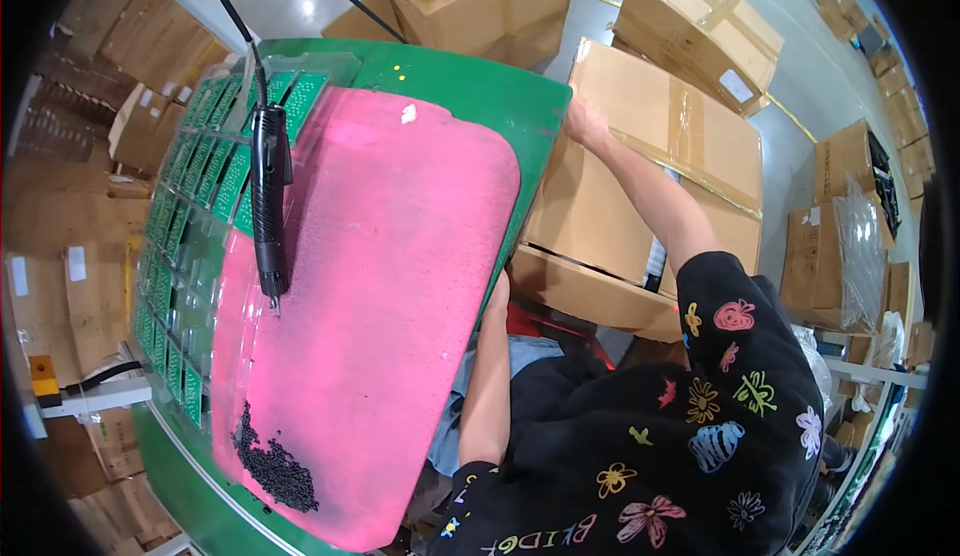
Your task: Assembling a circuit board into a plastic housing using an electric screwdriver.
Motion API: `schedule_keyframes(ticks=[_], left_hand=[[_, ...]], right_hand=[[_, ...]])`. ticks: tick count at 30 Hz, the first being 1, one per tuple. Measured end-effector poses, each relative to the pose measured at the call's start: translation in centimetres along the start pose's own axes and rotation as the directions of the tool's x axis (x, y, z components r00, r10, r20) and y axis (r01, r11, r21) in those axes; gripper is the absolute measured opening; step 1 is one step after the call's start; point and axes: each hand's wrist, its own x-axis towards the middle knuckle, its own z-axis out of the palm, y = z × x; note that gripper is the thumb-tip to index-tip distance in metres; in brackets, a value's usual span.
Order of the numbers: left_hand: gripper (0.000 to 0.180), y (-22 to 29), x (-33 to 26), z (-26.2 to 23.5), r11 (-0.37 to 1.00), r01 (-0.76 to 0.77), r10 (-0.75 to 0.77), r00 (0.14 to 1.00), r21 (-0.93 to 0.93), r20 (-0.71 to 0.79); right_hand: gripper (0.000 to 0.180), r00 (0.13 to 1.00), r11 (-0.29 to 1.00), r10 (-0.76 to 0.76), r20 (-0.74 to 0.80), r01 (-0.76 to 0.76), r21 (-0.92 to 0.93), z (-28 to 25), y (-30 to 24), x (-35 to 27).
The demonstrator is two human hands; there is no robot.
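A large taped cardboard box (pixel 690 136) stands beside the workbench, to its right. My right hand (pixel 585 121) is closed on the box's far left edge, by the bench corner. My left hand (pixel 498 296) reaches down between the bench edge and the near left side of the box; its fingers are hidden. On the green bench (pixel 470 76) lies a pink mat (pixel 390 256). A black electric screwdriver (pixel 268 196) hangs bit down from a cord over the mat's left part. Small black parts (pixel 275 471) lie heaped at the mat's near left corner.
Clear trays with green circuit boards (pixel 195 171) line the bench's left side. More cardboard boxes stand behind (pixel 485 6) and at the far right (pixel 700 26). Stacked cartons (pixel 50 296) fill the left. Clear plastic wrap (pixel 858 256) hangs on boxes at the right.
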Motion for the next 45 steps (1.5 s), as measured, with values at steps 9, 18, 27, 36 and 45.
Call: schedule_keyframes(ticks=[9,18,27,36,45], left_hand=[[0.035,10.9,-2.4,0.1,0.973,0.181,-0.221,0.914,0.146,0.339],[0.042,16.6,-5.1,-1.2,0.946,0.324,-0.310,0.880,0.023,0.361],[0.045,15.1,-5.2,-1.3,0.951,0.295,-0.309,0.899,0.094,0.312],[0.045,15.4,-5.9,-1.7,0.944,0.300,-0.327,0.904,0.135,0.276],[0.042,16.5,-6.5,-0.2,0.963,0.267,-0.266,0.922,0.038,0.280]], right_hand=[[0.044,0.971,0.984,-0.068,0.231,0.027,0.175,-0.9,8.5,-4.7],[0.036,0.699,0.749,0.628,-0.342,-0.424,0.510,-4.4,32.4,-17.7],[0.032,0.450,0.586,0.809,-0.377,-0.657,0.474,-9.9,44.4,-24.7],[0.027,0.704,0.763,0.606,-0.369,-0.645,0.022,-11.7,44.7,-23.0],[0.038,0.867,0.858,0.497,0.035,-0.485,-0.171,-13.9,46.4,-25.2]])
